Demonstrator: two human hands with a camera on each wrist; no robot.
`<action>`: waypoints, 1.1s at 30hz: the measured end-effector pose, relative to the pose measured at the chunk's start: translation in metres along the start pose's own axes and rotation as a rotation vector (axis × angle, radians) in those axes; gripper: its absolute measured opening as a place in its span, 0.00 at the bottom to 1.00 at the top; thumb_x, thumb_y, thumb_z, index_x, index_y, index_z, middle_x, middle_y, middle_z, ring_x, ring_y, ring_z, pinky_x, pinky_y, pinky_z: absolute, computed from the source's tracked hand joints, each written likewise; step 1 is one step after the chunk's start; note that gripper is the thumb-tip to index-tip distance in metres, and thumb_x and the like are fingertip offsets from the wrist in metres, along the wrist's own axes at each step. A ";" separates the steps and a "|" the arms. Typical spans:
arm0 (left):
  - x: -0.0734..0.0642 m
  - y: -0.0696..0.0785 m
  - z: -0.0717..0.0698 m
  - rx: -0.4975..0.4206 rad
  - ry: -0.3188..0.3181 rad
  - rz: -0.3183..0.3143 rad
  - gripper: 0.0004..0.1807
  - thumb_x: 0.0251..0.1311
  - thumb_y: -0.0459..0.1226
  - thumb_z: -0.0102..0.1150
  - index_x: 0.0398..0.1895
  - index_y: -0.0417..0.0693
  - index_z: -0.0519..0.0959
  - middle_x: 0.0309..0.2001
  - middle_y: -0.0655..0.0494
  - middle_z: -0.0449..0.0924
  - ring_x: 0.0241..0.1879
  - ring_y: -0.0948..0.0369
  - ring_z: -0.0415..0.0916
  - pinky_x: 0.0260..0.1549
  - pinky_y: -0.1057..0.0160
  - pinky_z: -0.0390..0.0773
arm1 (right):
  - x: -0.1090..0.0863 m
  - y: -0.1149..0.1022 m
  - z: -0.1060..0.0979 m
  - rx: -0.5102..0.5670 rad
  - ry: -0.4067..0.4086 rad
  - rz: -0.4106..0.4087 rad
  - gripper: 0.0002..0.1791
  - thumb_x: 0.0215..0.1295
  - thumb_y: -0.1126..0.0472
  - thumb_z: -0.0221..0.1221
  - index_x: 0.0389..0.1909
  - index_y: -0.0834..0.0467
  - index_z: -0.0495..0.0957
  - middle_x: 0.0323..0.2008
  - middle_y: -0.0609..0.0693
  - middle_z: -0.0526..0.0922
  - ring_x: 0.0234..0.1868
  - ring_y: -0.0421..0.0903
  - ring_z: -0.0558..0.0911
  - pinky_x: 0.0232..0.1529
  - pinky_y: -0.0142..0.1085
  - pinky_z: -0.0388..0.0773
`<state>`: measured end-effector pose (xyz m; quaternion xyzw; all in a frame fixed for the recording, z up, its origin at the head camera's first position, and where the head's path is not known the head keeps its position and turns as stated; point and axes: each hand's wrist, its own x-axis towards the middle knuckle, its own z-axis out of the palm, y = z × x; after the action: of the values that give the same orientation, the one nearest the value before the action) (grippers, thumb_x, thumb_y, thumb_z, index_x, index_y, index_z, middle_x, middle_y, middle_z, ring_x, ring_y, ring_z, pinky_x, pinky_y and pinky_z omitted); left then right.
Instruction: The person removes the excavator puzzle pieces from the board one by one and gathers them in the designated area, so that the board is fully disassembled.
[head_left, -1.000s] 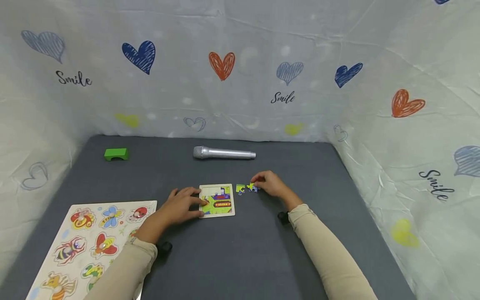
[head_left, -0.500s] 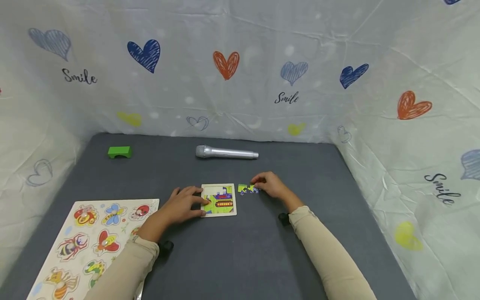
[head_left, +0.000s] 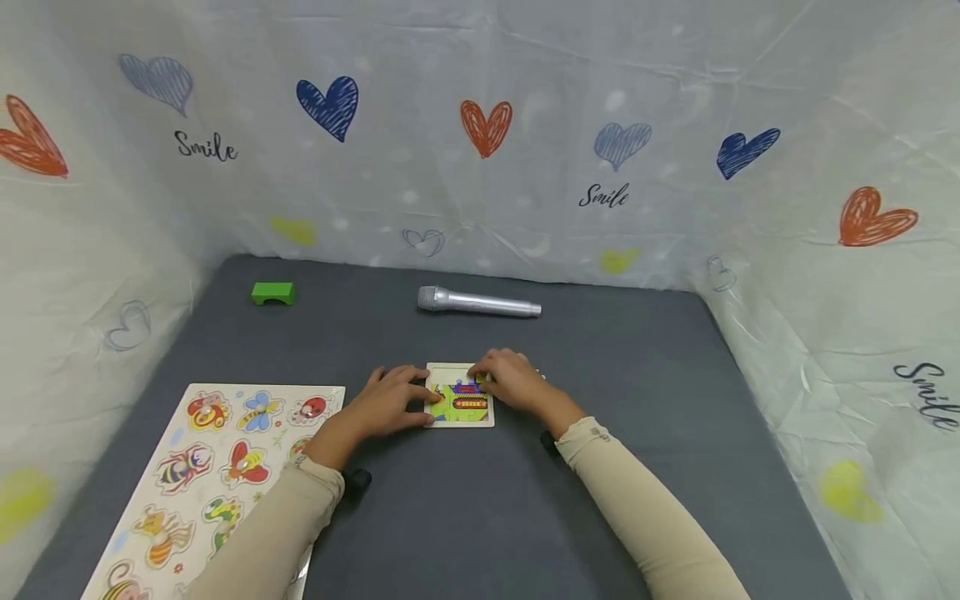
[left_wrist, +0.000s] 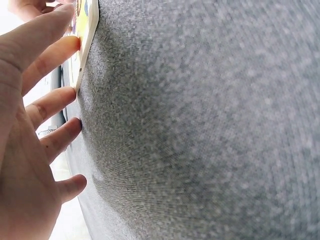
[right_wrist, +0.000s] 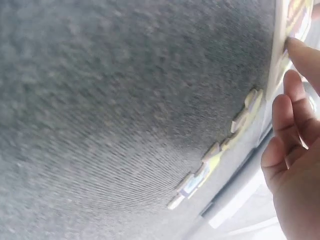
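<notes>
A small square jigsaw puzzle board (head_left: pixel 465 422) with a pale frame and a yellow-green and purple vehicle picture lies on the dark table. My left hand (head_left: pixel 393 402) is spread at its left side, fingertips on the frame and picture. At the upper right of the picture, thumb and index finger of my right hand (head_left: pixel 513 383) pinch a yellow-green puzzle piece (head_left: pixel 481 377); the hand partly hides it. In the right wrist view, loose puzzle pieces (right_wrist: pixel 200 177) lie in a row beside the board, mostly hidden behind the right hand in the head view.
A silver toy microphone (head_left: pixel 480 302) lies behind the board, and a green arch block (head_left: pixel 273 292) stands at the back left. A large insect puzzle board (head_left: pixel 225 492) sits under the left forearm. A white curtain with printed hearts (head_left: pixel 486 192) surrounds the table.
My right hand has moved left from the loose pieces onto the puzzle board's upper right. The left hand stays at the board's left side. The head view has turned slightly left.
</notes>
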<state>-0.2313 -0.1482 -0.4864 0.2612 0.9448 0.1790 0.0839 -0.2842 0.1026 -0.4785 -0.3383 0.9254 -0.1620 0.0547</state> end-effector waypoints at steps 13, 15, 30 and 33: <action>0.002 0.004 -0.002 0.012 0.002 -0.004 0.22 0.59 0.52 0.64 0.56 0.60 0.82 0.68 0.48 0.67 0.70 0.48 0.58 0.64 0.29 0.47 | -0.001 -0.006 0.000 -0.054 0.063 0.033 0.10 0.62 0.62 0.65 0.44 0.50 0.84 0.51 0.48 0.82 0.53 0.52 0.76 0.52 0.51 0.68; 0.001 0.004 -0.002 0.009 0.003 -0.008 0.22 0.59 0.52 0.64 0.57 0.60 0.82 0.68 0.49 0.67 0.71 0.48 0.58 0.64 0.29 0.47 | -0.001 -0.006 0.001 -0.039 0.098 0.038 0.10 0.61 0.63 0.65 0.44 0.51 0.83 0.48 0.48 0.83 0.51 0.51 0.78 0.52 0.51 0.69; -0.004 0.002 0.001 -0.013 0.022 0.004 0.21 0.58 0.50 0.65 0.54 0.59 0.83 0.66 0.46 0.68 0.69 0.44 0.59 0.61 0.26 0.49 | -0.031 0.051 -0.023 0.550 0.216 0.275 0.10 0.68 0.63 0.60 0.45 0.62 0.82 0.40 0.56 0.84 0.39 0.50 0.82 0.38 0.38 0.79; 0.000 0.003 0.001 -0.016 0.026 0.014 0.21 0.58 0.51 0.65 0.54 0.60 0.83 0.66 0.46 0.68 0.69 0.44 0.59 0.62 0.27 0.49 | -0.054 0.080 -0.031 0.542 0.255 0.307 0.09 0.67 0.63 0.60 0.44 0.64 0.83 0.41 0.57 0.84 0.39 0.49 0.82 0.40 0.40 0.79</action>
<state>-0.2293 -0.1456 -0.4864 0.2650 0.9425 0.1905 0.0726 -0.2980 0.2030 -0.4762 -0.1451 0.8883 -0.4329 0.0501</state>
